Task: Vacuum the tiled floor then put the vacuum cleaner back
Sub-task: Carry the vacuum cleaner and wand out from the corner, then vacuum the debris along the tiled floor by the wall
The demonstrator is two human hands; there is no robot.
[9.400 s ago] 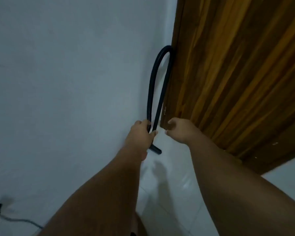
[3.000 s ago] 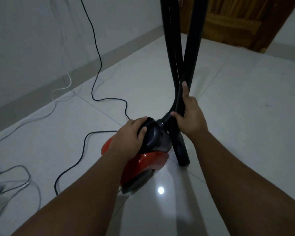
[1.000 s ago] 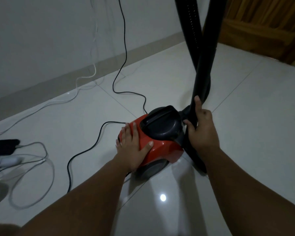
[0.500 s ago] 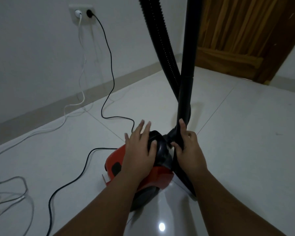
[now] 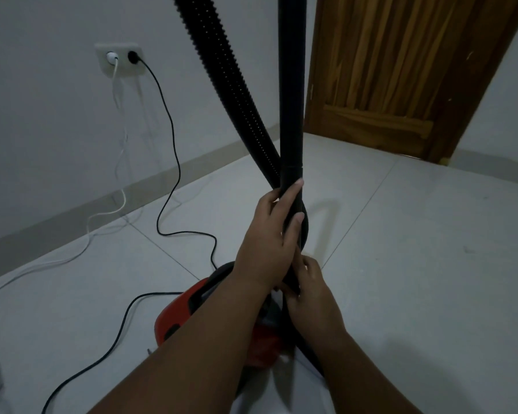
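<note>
A pale, glossy tiled floor fills the lower part of the view, its grout lines running diagonally. A grey skirting lines the floor's left edge under a white wall. At the floor's far edge stands a closed wooden door. A socket on the wall holds two plugs: a white cable drops from it and trails along the skirting, and a black cable snakes across the tiles towards the vacuum.

The vacuum's red body sits on the floor near the view's bottom edge, well apart from the wall and door, partly hidden by the left forearm. Which way its front points cannot be told. Its rigid tube stands almost upright, long axis vertical, and runs out of the top of the view. The ribbed hose leans up and to the left, crossing behind the tube just above the hands.

The left hand grips the tube at that crossing, fingers wrapped round it. The right hand, just below, holds the tube's lower stretch with curled fingers.
</note>
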